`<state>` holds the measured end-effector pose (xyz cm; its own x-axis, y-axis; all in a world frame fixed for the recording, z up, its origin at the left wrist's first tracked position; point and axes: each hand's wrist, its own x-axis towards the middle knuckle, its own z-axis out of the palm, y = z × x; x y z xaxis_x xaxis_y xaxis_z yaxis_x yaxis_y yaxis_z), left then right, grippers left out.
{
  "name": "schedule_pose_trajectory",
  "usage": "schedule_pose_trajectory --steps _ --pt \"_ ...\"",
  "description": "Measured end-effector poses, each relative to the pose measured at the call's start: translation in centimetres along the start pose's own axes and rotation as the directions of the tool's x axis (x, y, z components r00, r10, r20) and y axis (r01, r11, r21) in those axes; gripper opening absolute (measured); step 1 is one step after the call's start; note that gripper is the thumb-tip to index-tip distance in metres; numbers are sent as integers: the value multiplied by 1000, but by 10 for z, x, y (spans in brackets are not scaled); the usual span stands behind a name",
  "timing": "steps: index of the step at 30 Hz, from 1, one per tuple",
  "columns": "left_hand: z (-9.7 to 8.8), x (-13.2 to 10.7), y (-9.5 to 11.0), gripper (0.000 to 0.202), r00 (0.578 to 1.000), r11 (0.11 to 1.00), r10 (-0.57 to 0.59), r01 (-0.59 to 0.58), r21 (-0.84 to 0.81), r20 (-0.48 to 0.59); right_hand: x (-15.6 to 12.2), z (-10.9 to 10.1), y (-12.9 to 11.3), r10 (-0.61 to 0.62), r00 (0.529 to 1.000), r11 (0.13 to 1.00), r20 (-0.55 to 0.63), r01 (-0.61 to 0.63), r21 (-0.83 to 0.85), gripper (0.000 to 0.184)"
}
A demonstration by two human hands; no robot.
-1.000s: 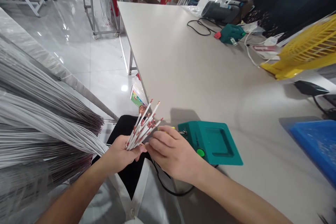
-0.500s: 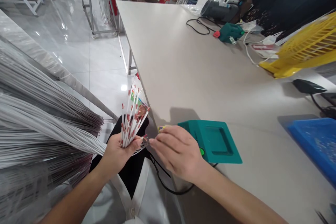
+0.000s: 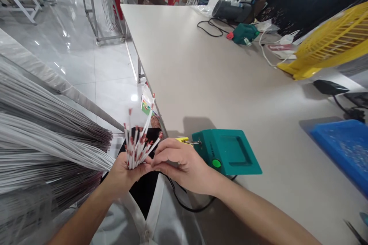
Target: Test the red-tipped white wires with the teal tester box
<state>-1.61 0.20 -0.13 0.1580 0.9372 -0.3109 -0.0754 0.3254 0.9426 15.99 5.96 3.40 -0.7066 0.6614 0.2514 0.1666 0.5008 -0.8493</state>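
My left hand is closed around a bundle of white wires whose reddish-copper stripped ends fan upward. My right hand meets it at the left thumb, its thumb and index finger pinched together. Whatever lies between those fingertips is hidden. Just beyond the right hand is a green device with a bright green button, at the table's near edge. A yellow piece on a metal fitting sticks out of its left side, partly behind my right hand.
Long bundles of grey-white wires hang over a plastic-wrapped rail on the left. On the table are a blue tray, a yellow fan, a second green device and a dark motor-like machine. A black cable loops below the near edge.
My right hand has moved left, from just apart to touching my left hand at the thumb. The yellow piece and green button show more fully. The camera view has shifted slightly.
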Motion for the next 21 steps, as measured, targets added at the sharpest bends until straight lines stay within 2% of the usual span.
schedule_pose_trajectory --steps 2,6,8,10,12,15,18,21 --pt "-3 0 -3 21 1000 996 8 -7 -89 4 0 10 0 86 992 980 -97 -66 190 9" --pt "-2 0 -8 16 999 974 9 -18 -227 -43 1 37 7 286 931 835 -226 -126 535 16" --pt "1 1 -9 16 996 957 -1 -24 -289 -87 2 47 10 337 907 787 -253 -124 604 17" --pt "6 2 -10 17 991 942 -11 -35 -335 -135 2 50 12 339 894 801 -293 -110 589 16" --pt "10 3 -11 17 984 933 -15 -49 -358 -175 1 48 12 277 890 884 -363 -88 459 12" --pt "13 3 -11 15 980 945 -9 -56 -321 -197 -3 41 12 81 901 994 -427 -43 99 13" --pt "12 2 -12 16 984 981 30 -62 -185 -173 -6 34 13 -70 920 977 -384 -14 -212 16" --pt "10 0 -14 20 988 998 49 -54 -35 -149 -7 30 15 -173 940 873 -295 8 -488 17"
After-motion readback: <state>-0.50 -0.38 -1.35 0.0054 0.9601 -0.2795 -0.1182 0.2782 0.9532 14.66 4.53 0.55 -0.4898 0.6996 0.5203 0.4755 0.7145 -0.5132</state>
